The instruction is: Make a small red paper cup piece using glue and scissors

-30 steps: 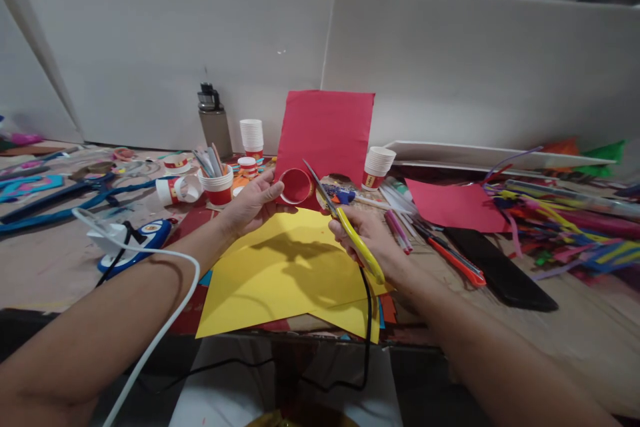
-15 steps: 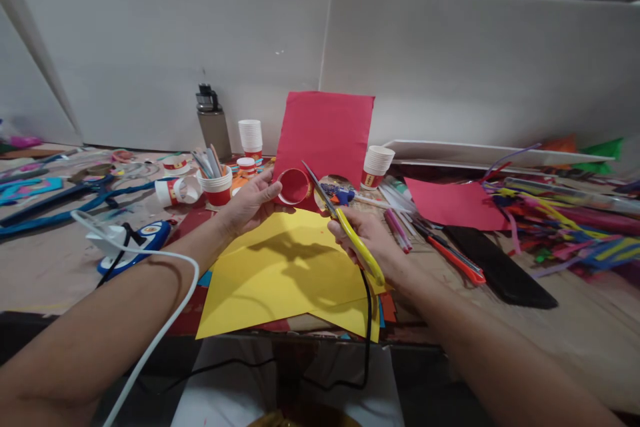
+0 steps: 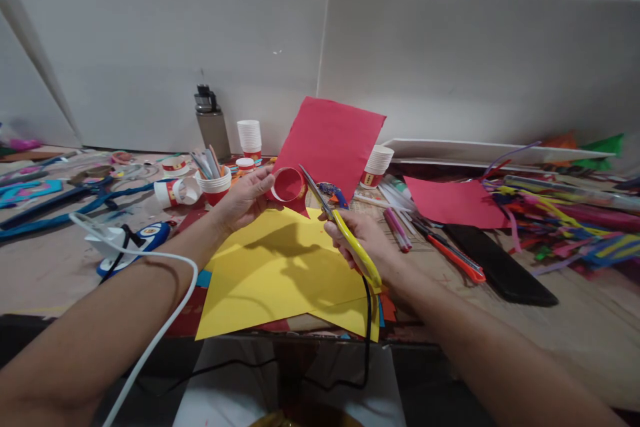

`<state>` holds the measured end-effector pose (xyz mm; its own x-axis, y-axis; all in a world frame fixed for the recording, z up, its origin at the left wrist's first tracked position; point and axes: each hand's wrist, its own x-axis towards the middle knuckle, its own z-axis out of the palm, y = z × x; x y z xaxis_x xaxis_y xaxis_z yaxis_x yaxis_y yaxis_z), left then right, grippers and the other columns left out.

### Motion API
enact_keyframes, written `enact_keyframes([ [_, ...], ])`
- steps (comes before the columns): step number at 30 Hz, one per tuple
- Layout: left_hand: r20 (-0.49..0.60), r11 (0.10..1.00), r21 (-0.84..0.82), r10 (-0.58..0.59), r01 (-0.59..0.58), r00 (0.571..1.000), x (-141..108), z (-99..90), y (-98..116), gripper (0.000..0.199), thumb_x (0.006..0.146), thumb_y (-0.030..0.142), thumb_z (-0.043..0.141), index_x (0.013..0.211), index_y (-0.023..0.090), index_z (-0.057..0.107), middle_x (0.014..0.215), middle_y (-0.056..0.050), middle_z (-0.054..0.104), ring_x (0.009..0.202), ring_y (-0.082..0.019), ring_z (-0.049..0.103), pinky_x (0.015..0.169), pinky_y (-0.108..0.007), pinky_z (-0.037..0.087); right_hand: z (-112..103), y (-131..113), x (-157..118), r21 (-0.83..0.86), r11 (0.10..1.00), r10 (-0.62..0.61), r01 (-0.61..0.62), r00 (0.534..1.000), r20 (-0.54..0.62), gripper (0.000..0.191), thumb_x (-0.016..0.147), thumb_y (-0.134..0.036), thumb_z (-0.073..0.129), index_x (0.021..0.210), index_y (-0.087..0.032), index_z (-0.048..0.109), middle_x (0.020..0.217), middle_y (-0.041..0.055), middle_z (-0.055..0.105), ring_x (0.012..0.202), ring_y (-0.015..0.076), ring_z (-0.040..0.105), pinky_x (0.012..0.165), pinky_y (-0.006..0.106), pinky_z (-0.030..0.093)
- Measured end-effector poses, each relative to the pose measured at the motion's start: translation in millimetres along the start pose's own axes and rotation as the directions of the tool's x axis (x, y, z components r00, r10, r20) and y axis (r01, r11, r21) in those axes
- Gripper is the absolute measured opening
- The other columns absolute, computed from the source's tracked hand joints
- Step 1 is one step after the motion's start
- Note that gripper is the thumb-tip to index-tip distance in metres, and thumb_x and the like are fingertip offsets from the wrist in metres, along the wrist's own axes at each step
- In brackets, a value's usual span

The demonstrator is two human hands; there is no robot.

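My left hand (image 3: 250, 197) is closed with thumb and fingers on the near left corner of a red sheet of paper (image 3: 334, 140) and a ring-shaped piece of paper cup (image 3: 304, 180). The sheet is tilted, and a curved notch is cut into its lower edge. My right hand (image 3: 357, 240) grips yellow-handled scissors (image 3: 350, 233). Their blades point up and left, just right of the ring; whether they touch the paper I cannot tell. Beneath both hands lie yellow sheets (image 3: 260, 287).
Stacked paper cups (image 3: 249, 137) and a bottle (image 3: 213, 123) stand behind. A cup with pens (image 3: 215, 187) is left, near a power strip (image 3: 150, 240). A red utility knife (image 3: 457, 257) and black case (image 3: 500, 267) lie right. A white cable (image 3: 190, 280) crosses my left forearm.
The red sheet has tilted clockwise, its top swinging right. My left hand and the ring have shifted slightly left, and a pointed lower corner of the sheet now shows beside the ring.
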<state>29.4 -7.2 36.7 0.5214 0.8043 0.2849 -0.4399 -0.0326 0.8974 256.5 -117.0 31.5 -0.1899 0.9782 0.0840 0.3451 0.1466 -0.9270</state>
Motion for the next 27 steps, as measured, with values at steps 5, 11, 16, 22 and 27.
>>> enact_keyframes([
  [5,-0.104,0.992,-0.122,0.013,-0.025,0.995,-1,14.6,-12,0.051,0.07,0.044,0.077,0.111,0.018,0.061,0.101,-0.007,0.072,0.088,-0.02,0.07,0.07,-0.027,0.059,0,-3,2,-0.048,0.998,-0.048,0.046,0.998,-0.039,0.036,0.086,-0.055,0.053,0.1,-0.022,0.055,0.058,-0.0069,0.041,0.044,0.0087,0.04,0.04,0.022,0.034],
  [11,-0.16,0.98,-0.19,0.026,-0.057,0.987,-6,31.1,-15,0.044,0.075,0.038,0.074,0.112,0.018,0.06,0.105,-0.007,0.072,0.091,-0.018,0.069,0.075,-0.027,0.058,-1,-5,5,-0.307,0.93,-0.233,0.202,0.97,-0.069,0.032,0.088,-0.049,0.052,0.075,-0.02,0.049,0.062,-0.0034,0.044,0.057,0.0115,0.042,0.052,0.025,0.032],
  [16,-0.168,0.98,-0.182,0.053,-0.083,0.984,-8,40.8,-13,0.039,0.077,0.03,0.072,0.113,0.021,0.06,0.109,-0.004,0.071,0.09,-0.015,0.068,0.076,-0.026,0.057,0,-4,6,-0.422,0.872,-0.313,0.248,0.945,-0.092,0.028,0.088,-0.042,0.054,0.074,-0.019,0.048,0.066,-0.0029,0.046,0.063,0.0121,0.041,0.057,0.025,0.028],
  [22,-0.155,0.994,-0.088,0.052,-0.066,0.987,-3,32.2,-13,0.049,0.071,0.027,0.078,0.116,0.021,0.059,0.105,-0.005,0.072,0.085,-0.016,0.07,0.074,-0.027,0.059,-1,-6,4,-0.189,0.972,-0.151,0.14,0.988,-0.044,0.031,0.087,-0.052,0.052,0.084,-0.021,0.051,0.063,-0.0038,0.045,0.053,0.0105,0.041,0.047,0.023,0.032],
  [27,-0.097,0.998,-0.016,0.052,-0.054,0.994,-1,20.4,-16,0.056,0.068,0.027,0.08,0.119,0.019,0.058,0.105,-0.007,0.071,0.083,-0.017,0.07,0.072,-0.027,0.06,6,-6,2,0.022,1.0,0.011,-0.011,1.0,-0.023,0.034,0.087,-0.057,0.049,0.095,-0.024,0.05,0.061,-0.0072,0.045,0.042,0.0067,0.04,0.038,0.019,0.035],
])
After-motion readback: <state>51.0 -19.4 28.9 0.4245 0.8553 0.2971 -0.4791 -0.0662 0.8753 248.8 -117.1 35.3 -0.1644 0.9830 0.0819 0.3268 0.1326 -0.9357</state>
